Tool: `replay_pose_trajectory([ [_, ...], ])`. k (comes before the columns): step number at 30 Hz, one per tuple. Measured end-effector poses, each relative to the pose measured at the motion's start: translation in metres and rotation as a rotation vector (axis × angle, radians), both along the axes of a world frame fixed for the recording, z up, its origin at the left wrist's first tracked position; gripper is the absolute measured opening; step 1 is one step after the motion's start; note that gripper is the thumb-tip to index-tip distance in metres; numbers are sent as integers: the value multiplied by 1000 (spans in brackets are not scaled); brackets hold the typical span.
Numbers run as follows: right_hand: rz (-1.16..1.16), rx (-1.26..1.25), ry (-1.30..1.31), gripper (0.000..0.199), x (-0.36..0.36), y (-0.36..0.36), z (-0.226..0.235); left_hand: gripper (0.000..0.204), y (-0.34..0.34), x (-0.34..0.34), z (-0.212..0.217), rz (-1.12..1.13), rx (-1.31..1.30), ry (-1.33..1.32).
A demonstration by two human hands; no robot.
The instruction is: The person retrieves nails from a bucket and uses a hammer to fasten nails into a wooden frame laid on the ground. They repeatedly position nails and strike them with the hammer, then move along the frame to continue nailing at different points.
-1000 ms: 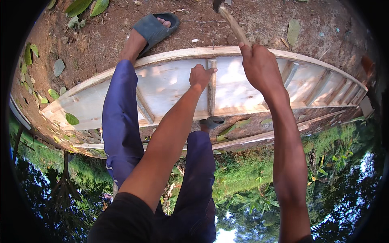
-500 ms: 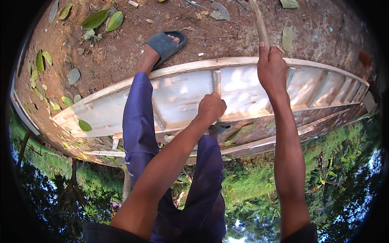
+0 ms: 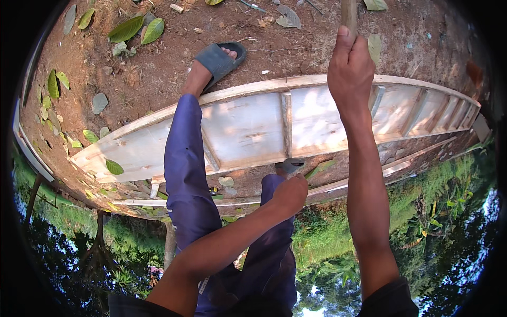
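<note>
My right hand (image 3: 351, 71) is wrapped round a wooden handle (image 3: 349, 13), raised over the far edge of a long wooden panel. The handle's far end runs out of view at the top. My left hand (image 3: 291, 194) is closed in a fist over my right knee, just this side of the panel; what it holds, if anything, is hidden. The panel (image 3: 243, 127) lies across the ground, pale boards with cross battens and a curved edge strip. A thin dark nail-like bit (image 3: 285, 80) sticks up from that strip.
My left foot, in a grey sandal (image 3: 219, 61), stands beyond the panel, its leg crossing over it. The other sandal (image 3: 290, 165) is on the near side. A long wooden strip (image 3: 237, 201) lies nearer. Leaves (image 3: 125, 29) litter the brown soil, with greenery below.
My left hand has drawn back toward me, off the panel's middle batten to above my knee. My right hand has risen a little farther away with the handle.
</note>
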State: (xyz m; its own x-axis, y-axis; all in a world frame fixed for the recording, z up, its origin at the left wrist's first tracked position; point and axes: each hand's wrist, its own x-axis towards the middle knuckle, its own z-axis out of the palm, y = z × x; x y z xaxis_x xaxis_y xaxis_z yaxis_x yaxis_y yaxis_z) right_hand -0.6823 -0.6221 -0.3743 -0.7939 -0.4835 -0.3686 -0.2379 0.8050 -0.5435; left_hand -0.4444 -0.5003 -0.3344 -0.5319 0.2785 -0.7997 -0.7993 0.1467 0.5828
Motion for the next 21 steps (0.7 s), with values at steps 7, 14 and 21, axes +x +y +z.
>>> replay_pose_trajectory([
  [7, 355, 766, -427, 44, 58, 145, -80, 35, -2, -9, 10, -256, 112, 91],
  [14, -16, -89, 66, 44, 9, -12, 24, 30, 16, 15, -4, -209, -48, 92],
  [21, 497, 842, -410, 43, 59, 162, -81, 23, 9, -12, 2, -220, 83, 146],
])
